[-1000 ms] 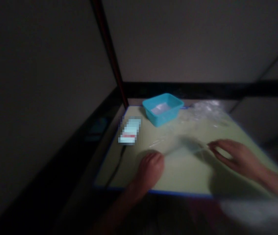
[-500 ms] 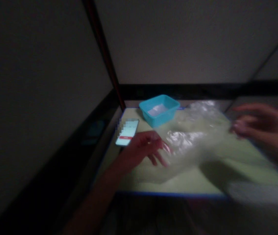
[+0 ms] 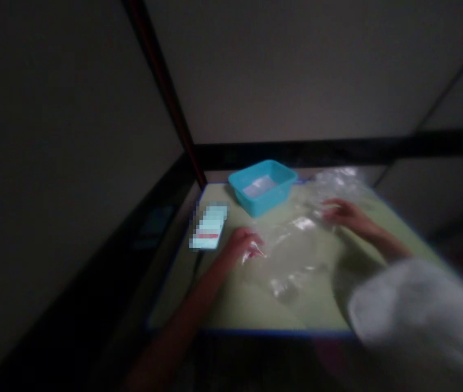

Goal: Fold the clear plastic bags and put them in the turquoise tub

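A clear plastic bag (image 3: 292, 250) lies spread and wrinkled over the middle of the pale table. At its left side my left hand (image 3: 248, 243) is closed, its fingers curled on the film. My right hand (image 3: 339, 213) is over the bag's upper right part, fingers bent and touching or just above the plastic; blur hides whether they pinch it. Behind that hand lies more crumpled clear plastic (image 3: 339, 182). A blue basket (image 3: 264, 198) stands at the back, holding white paper-like pieces (image 3: 259, 186).
Left of my left hand lies a phone (image 3: 210, 226) with a lit screen, a dark cable running from its lower end. The table (image 3: 247, 321) has a blue edge. Dark wall panels rise behind and at the left. A white sleeve covers my right forearm.
My right hand has come in from the far right to the bag. My left hand has curled its fingers onto the film. The bag's middle now lies flatter and its lower part has shifted.
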A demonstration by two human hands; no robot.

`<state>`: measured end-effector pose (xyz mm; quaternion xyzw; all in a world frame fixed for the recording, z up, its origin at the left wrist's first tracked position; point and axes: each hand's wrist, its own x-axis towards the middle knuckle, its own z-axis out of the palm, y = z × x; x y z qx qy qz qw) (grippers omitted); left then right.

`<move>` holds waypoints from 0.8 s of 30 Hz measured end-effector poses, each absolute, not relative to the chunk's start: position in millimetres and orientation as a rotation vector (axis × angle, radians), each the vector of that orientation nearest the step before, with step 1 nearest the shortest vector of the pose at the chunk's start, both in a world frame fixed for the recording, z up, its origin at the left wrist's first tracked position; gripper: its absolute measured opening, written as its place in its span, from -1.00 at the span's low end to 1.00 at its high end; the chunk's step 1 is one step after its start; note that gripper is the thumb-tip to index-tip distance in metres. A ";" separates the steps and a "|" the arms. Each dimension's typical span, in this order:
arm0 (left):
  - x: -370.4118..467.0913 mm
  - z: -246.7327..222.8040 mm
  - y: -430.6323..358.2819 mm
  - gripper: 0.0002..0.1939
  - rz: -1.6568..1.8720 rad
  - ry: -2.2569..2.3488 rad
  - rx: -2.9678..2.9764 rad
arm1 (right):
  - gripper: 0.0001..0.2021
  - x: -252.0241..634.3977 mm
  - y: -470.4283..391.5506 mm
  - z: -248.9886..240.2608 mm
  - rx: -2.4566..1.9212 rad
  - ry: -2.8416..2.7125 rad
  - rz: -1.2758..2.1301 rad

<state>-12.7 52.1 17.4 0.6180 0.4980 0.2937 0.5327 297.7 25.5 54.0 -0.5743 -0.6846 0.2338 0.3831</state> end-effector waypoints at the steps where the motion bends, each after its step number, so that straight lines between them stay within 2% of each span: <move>1: -14.1 14.4 52.9 -0.84 0.711 1.212 1.485 | -0.52 305.1 27.2 50.2 -1.473 -1.698 0.609; 5: -19.6 8.0 51.3 -0.90 0.841 1.368 1.553 | -0.56 328.6 29.3 43.6 -1.511 -1.559 0.569; 9: -10.0 10.8 40.4 -0.69 1.027 1.519 2.081 | -0.70 306.1 10.1 39.5 -1.597 -1.748 0.363; 12: 11.5 10.7 32.3 -0.65 0.734 1.345 2.573 | -0.60 264.8 -10.9 20.6 -1.614 -2.014 0.143; 15: 35.2 1.9 28.6 -0.54 0.467 1.046 2.784 | -0.43 234.6 -23.6 -10.9 -1.595 -2.269 -0.020; 19: 50.3 -16.1 30.5 -0.46 0.340 0.986 2.863 | -0.36 229.9 -25.6 -44.9 -1.623 -2.326 -0.139; 24: 36.0 -24.1 39.3 -0.45 0.323 1.034 2.866 | -0.35 237.8 -23.8 -52.3 -1.586 -2.325 -0.199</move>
